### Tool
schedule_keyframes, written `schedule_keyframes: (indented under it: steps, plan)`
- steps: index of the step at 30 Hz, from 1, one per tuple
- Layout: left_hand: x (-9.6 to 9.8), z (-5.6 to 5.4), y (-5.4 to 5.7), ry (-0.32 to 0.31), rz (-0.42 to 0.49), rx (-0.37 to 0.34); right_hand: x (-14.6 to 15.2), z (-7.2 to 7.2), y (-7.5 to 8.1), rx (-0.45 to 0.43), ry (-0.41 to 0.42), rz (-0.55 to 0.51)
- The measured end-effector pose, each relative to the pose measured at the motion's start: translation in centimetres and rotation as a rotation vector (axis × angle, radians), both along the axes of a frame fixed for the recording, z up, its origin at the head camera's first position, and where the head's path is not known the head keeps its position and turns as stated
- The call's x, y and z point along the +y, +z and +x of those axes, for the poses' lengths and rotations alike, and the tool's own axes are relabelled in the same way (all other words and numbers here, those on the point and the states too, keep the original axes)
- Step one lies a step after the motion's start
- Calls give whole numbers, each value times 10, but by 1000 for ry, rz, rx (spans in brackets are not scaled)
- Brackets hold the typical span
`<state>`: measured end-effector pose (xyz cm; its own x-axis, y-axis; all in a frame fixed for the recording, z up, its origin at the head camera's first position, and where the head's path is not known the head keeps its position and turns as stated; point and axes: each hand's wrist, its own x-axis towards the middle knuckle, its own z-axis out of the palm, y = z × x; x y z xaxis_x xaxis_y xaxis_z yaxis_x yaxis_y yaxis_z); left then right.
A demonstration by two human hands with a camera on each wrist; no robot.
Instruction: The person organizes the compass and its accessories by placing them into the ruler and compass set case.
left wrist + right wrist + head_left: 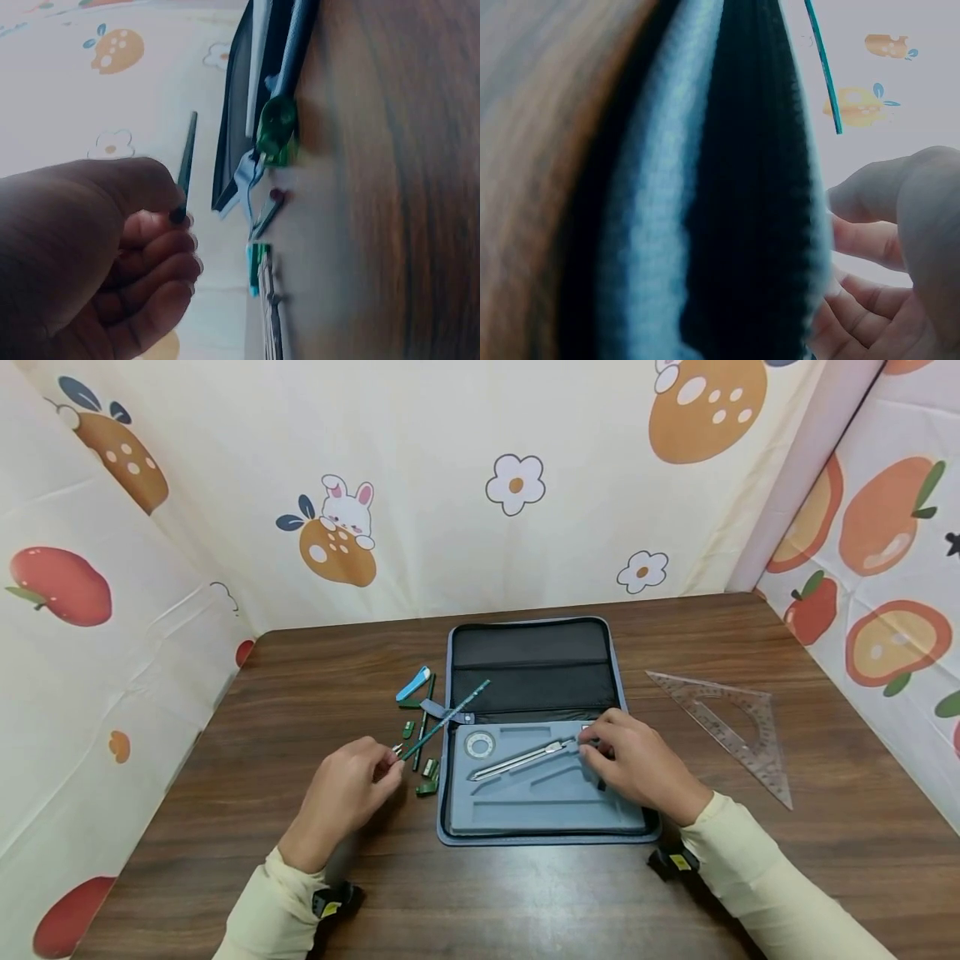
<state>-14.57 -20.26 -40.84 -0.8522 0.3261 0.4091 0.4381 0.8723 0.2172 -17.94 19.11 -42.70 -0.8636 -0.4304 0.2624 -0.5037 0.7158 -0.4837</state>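
My left hand (348,789) pinches the lower end of a teal patterned pencil (453,714) between thumb and forefinger. The pencil slants up toward the case, raised over the small things on the table; the left wrist view shows its dark end at the fingertips. My right hand (637,760) hovers over the right part of the blue-grey tray (510,818) in an open zip case (532,668), fingers loosely bent, thumb and forefinger apart. A silver compass (517,762) lies in the tray, its upper end right by the right fingertips. The case edge partly hides these fingers in the right wrist view.
A round white disc (480,744) sits in the tray. Left of the case are a light-blue cutter (413,683), another dark green pencil (418,752) and several small green pieces. A blue strap (450,713) crosses the case's left edge. A clear set square (738,727) lies at right.
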Motion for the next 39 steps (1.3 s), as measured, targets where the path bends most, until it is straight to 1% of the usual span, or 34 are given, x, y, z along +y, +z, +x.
schedule_keyframes:
  steps: [4,7,11,14,18,20,25,27,30,32,34,36,39]
  plan:
    - [10,-2,-2,-78,3,33,1,-1,0,-7,4,-9]
    - [18,-5,-2,-127,9,37,1,-1,-1,-5,-3,-26]
    - [30,-10,-1,-197,-4,35,2,-2,-1,29,-4,-64]
    - [37,-12,-1,-248,-19,37,3,-2,-2,69,17,-86]
    - [45,-14,-2,-301,-30,38,5,0,-3,121,45,-88]
    - [48,-15,-2,-315,-29,30,6,0,-2,143,51,-85]
    - [52,-18,-3,-352,-24,13,7,-1,4,169,27,-93]
    - [53,-19,-4,-382,-17,16,9,-2,6,184,28,-85]
    - [55,-20,-6,-438,-3,34,11,-1,10,201,65,-51]
    - [56,-20,-7,-468,4,46,13,0,12,198,94,-16]
    - [57,-20,-8,-489,9,57,14,1,14,176,117,12]
    - [59,-19,-9,-500,13,59,15,2,17,142,135,38]
    - [61,-18,-8,-509,23,42,14,4,20,88,151,68]
